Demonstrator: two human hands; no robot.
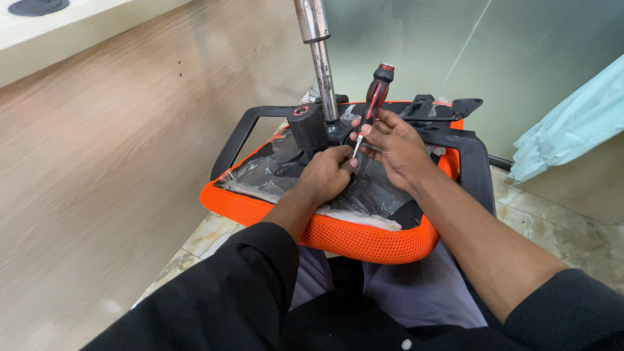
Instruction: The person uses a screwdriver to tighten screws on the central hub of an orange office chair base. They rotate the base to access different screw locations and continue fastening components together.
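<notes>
An orange mesh chair seat [364, 242] lies upside down on my lap, its underside wrapped in clear plastic film. A black mechanism plate with a round knob [306, 127] and a chrome gas-lift column [320, 58] stands up from it. My right hand [396, 146] grips a screwdriver with a red and black handle [377, 91], held upright and slightly tilted, shaft pointing down at the seat's underside. My left hand [325, 175] rests closed on the plastic beside the screwdriver's tip, fingers by the shaft.
Black armrest frames [242, 133] flank the seat on both sides. A wooden panel wall [110, 162] rises close on the left. Frosted glass [533, 52] stands behind, with a pale blue-green plastic sheet [572, 123] hanging at the right. Marble floor tiles [559, 227] show below.
</notes>
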